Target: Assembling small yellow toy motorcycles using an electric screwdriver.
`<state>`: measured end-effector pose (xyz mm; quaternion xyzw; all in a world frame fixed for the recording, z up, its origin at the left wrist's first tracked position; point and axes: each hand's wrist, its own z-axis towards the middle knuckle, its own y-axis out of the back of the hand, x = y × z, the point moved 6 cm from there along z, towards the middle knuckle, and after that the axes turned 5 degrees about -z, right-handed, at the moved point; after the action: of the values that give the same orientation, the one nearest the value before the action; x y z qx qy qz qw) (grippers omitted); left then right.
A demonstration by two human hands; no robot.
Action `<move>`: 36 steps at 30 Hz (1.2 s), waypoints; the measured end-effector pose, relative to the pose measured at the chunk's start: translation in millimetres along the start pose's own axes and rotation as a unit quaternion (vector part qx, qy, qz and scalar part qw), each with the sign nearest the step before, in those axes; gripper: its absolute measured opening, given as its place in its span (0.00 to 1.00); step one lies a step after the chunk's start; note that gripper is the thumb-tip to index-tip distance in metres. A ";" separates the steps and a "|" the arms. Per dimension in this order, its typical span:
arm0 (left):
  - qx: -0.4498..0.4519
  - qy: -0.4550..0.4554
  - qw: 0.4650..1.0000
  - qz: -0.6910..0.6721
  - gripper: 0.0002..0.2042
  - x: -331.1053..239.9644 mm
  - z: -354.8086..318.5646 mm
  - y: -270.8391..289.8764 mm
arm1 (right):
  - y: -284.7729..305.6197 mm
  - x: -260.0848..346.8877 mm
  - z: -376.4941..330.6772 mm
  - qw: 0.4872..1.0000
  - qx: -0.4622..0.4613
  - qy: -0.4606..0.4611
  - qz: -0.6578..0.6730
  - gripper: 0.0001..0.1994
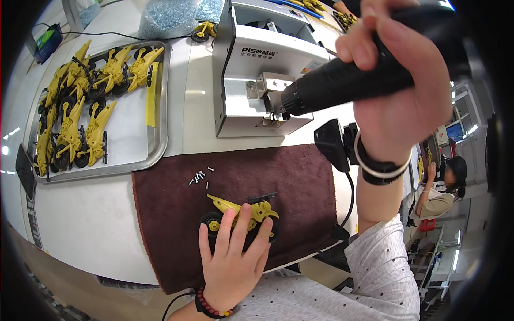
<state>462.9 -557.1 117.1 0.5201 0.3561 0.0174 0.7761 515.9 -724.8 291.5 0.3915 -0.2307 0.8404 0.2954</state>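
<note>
My left hand (pixel 234 262) lies over a yellow and black toy motorcycle (pixel 262 209), its fingers spread across the body and holding it against the brown mat (pixel 160 224). The toy rests on its side, its handlebar pointing right; part of it is hidden under my fingers. Raised at the upper right, my right hand (pixel 412 85) is wrapped round a black electric screwdriver (pixel 342 80). The driver's nose reaches to the metal outlet of a white screw feeder (pixel 267 107); its bit cannot be made out clearly. Several small silver screws (pixel 199 175) lie loose on the mat above the toy.
A metal tray (pixel 165 107) with several yellow toy motorcycles stands at the left. Behind it is a clear bag of screws (pixel 167 20), with another toy motorcycle (pixel 202 32) nearby. A black device (pixel 333 143) with a cable sits beside my right forearm. Another person (pixel 443 187) works at the far right.
</note>
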 end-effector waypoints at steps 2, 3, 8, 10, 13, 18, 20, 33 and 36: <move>0.009 0.011 1.000 0.012 0.20 1.3 -1.0 -1.2 | 9.0 -11.3 14.4 0.998 -0.018 -0.051 -0.019 0.15; 0.008 0.011 1.000 0.012 0.20 2.1 -1.6 -1.1 | 8.2 -8.3 12.8 1.000 0.000 -0.020 -0.019 0.16; 0.012 -0.006 0.999 -0.035 0.20 -2.0 -0.1 -0.3 | 40.0 11.6 8.6 0.979 0.188 -0.037 0.074 0.14; 0.014 -0.001 0.999 -0.035 0.20 -1.2 -0.4 -0.5 | 43.8 22.6 0.0 0.976 0.195 -0.039 0.087 0.13; 0.017 0.003 0.999 -0.034 0.20 0.4 -0.3 -1.1 | 41.6 25.9 -6.4 0.979 0.191 0.004 0.071 0.12; 0.023 0.006 0.999 -0.025 0.19 1.1 0.0 -2.2 | 50.2 11.2 -1.8 0.984 0.170 0.019 0.050 0.13; 0.021 0.003 1.000 -0.023 0.18 1.0 -0.7 -2.5 | 50.6 6.3 -1.8 0.985 0.163 0.016 0.055 0.14; 0.019 0.001 1.000 -0.021 0.18 1.1 0.0 -1.8 | 49.6 0.2 2.6 0.990 0.142 0.013 0.016 0.14; 0.017 0.000 1.000 -0.022 0.18 1.3 -0.4 -1.8 | 48.3 1.0 1.7 0.988 0.152 0.018 0.020 0.14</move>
<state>463.0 -557.1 114.9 0.5255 0.3675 -0.0053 0.7673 483.6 -760.2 285.8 0.4125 -0.1025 0.8781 0.2199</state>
